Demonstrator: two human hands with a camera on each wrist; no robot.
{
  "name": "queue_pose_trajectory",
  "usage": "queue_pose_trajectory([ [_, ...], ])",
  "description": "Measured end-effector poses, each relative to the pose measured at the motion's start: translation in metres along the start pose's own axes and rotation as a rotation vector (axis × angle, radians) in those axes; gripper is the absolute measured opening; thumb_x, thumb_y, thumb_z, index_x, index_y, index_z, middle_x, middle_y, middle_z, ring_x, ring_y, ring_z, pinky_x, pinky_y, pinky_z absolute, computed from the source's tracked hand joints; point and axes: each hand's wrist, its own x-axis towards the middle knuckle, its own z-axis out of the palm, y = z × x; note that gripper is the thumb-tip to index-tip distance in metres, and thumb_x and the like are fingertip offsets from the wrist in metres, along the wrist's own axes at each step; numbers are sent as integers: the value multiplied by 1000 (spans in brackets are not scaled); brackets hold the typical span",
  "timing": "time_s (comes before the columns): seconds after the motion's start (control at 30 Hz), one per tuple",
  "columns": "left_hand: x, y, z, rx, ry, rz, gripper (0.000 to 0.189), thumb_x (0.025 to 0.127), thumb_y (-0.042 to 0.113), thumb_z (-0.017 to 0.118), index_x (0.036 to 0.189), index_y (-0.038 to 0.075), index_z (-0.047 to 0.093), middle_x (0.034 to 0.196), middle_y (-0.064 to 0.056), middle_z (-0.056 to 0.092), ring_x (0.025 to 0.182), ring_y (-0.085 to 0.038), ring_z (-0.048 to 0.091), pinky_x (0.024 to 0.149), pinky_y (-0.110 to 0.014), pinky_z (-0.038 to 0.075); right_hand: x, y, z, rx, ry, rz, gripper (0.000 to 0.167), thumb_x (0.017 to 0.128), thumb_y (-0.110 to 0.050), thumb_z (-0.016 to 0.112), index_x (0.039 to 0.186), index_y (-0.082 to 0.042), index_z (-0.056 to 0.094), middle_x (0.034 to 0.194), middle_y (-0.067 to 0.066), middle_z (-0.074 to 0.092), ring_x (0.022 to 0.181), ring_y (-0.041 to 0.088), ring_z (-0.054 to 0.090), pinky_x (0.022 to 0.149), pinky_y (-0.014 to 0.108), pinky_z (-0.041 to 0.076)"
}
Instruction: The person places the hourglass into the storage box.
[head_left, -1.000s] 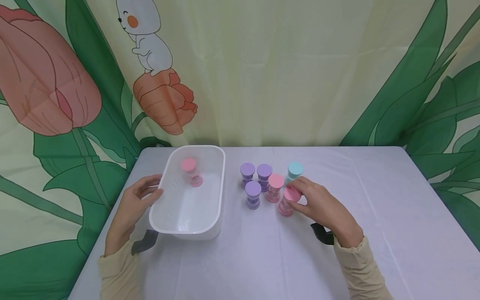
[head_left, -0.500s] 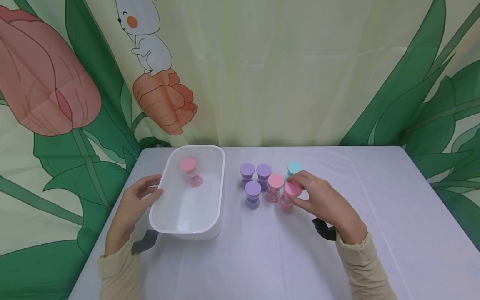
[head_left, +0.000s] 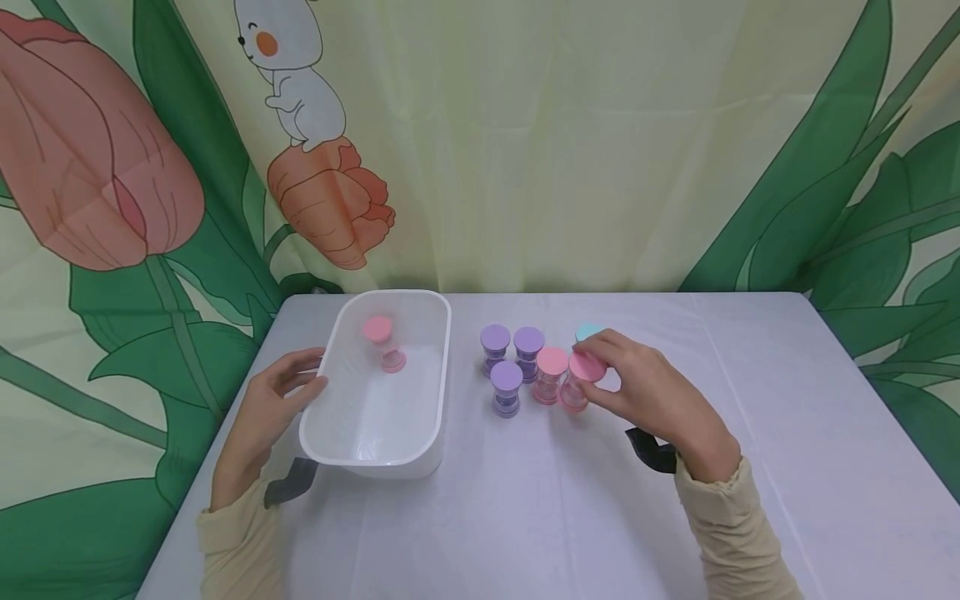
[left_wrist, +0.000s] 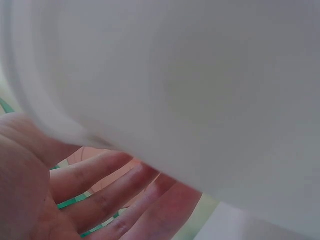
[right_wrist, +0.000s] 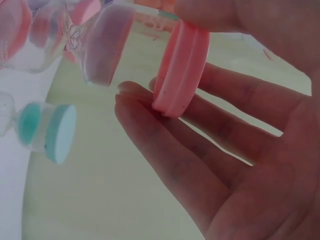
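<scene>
My right hand [head_left: 656, 396] pinches a pink hourglass [head_left: 587, 367] by its cap, thumb on the near side and fingers behind. In the right wrist view the pink cap [right_wrist: 182, 70] sits between thumb and fingertips, with the clear glass pointing left. This hourglass is upright, close beside another pink hourglass [head_left: 552, 362]; whether its base touches the table I cannot tell. Behind my fingers a teal hourglass [head_left: 588, 331] is mostly hidden. My left hand [head_left: 273, 408] rests against the left side of a white plastic bin [head_left: 367, 425], its fingers fairly straight along the wall [left_wrist: 200, 100].
Several purple hourglasses stand left of the pink pair, one of them a front purple hourglass [head_left: 506, 379]. Inside the bin is one pink hourglass [head_left: 378, 330]. A white cloth covers the table [head_left: 495, 517]; a printed curtain [head_left: 562, 167] hangs behind its far edge.
My right hand has shifted the pink hourglass slightly away from me, nearer the other pink one. The teal hourglass is now more covered by my fingers. My left hand and the bin stay put.
</scene>
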Motion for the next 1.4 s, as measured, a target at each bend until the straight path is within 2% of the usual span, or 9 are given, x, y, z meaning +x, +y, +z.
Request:
queue_pose_trajectory([
  [0.1, 0, 0, 0, -7, -2, -5, 58, 96, 36, 65, 146, 12, 48, 144, -12, 53, 120, -22, 56, 99, -58, 49, 2, -1, -2, -4, 23, -29, 33, 80, -8, 81, 110, -5, 68, 105, 4, 65, 90, 16, 63, 80, 39, 58],
  [0.3, 1, -1, 0, -10, -1, -8, 58, 96, 36, 65, 146, 12, 48, 144, -13, 52, 118, -19, 56, 100, -61, 47, 6, -4, -8, -11, 49, -61, 29, 82, -11, 78, 109, -6, 68, 104, 1, 64, 90, 12, 62, 79, 36, 57],
  [0.57, 0, -1, 0, -15, 0, -2, 61, 95, 38, 66, 146, 13, 47, 145, -12, 51, 118, -19, 57, 100, -60, 46, 10, -10, -14, -14, 39, -56, 30, 82, -12, 78, 110, -5, 68, 105, 2, 65, 91, 13, 63, 80, 37, 57],
  [0.87, 0, 1, 0, -10, 4, -3, 61, 95, 39, 66, 146, 12, 48, 145, -12, 51, 120, -25, 56, 99, -59, 47, 13, -13, -17, -21, 36, -66, 26, 82, -12, 77, 107, -8, 69, 101, -1, 64, 88, 10, 61, 77, 35, 56],
  [1.13, 0, 0, 0, -10, 3, -1, 61, 95, 39, 66, 146, 11, 48, 144, -12, 52, 118, -22, 57, 99, -59, 48, 17, -17, -22, -24, 49, -75, 24, 83, -13, 77, 105, -7, 70, 100, -1, 65, 86, 10, 60, 76, 34, 55],
  [1.27, -1, 0, 0, 1, 0, 2, 59, 95, 38, 66, 146, 12, 48, 143, -12, 53, 115, -16, 58, 97, -53, 51, 20, -20, -24, -20, 39, -62, 24, 83, -15, 77, 105, -9, 70, 100, -1, 65, 87, 10, 60, 76, 34, 55],
  [1.4, 0, 1, 0, 10, -5, 9, 56, 96, 36, 65, 145, 13, 49, 141, -12, 55, 109, -5, 57, 90, -36, 54, 24, -23, -25, -17, 35, -63, 25, 83, -16, 78, 106, -10, 70, 101, -2, 65, 87, 10, 61, 76, 33, 55],
])
